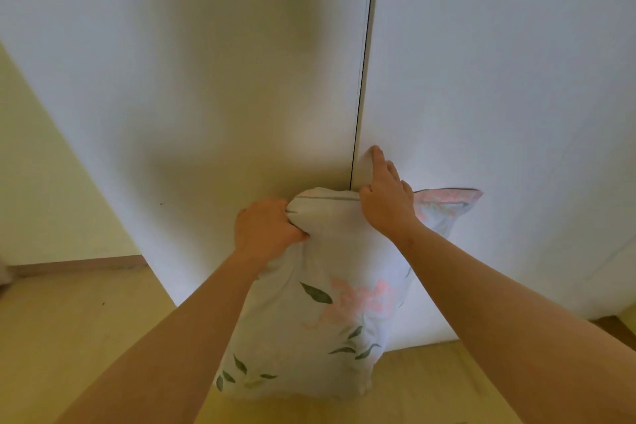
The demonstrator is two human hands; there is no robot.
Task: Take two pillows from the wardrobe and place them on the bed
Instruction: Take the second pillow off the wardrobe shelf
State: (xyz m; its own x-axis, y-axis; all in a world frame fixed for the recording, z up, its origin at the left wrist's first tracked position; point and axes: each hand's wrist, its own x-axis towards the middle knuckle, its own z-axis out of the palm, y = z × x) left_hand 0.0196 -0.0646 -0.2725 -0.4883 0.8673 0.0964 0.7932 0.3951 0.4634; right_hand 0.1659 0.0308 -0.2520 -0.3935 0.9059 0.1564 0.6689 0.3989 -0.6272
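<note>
Gripping soft floral pillow (309, 337): left hand (266, 227), seemingly right hand (387, 203); forefinger (377, 152) on smooth wardrobe (481, 79).

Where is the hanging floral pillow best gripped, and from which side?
Grip its top edge, coming from above: the floral pillow hangs limp, weight below, and the soft fabric bunches into a fistful there, as under the left hand.

A: Where does the pillow (320, 313) hang?
B: Before the wardrobe (192, 27), its top edge crossing the seam (362, 96) between left door (241, 120) and right door (499, 79), with the floor (86, 337) below.
A: And the hands?
B: The left hand (268, 227) grips its upper left corner. The right hand (385, 203) holds the top edge, one finger (377, 153) against the right door.
</note>
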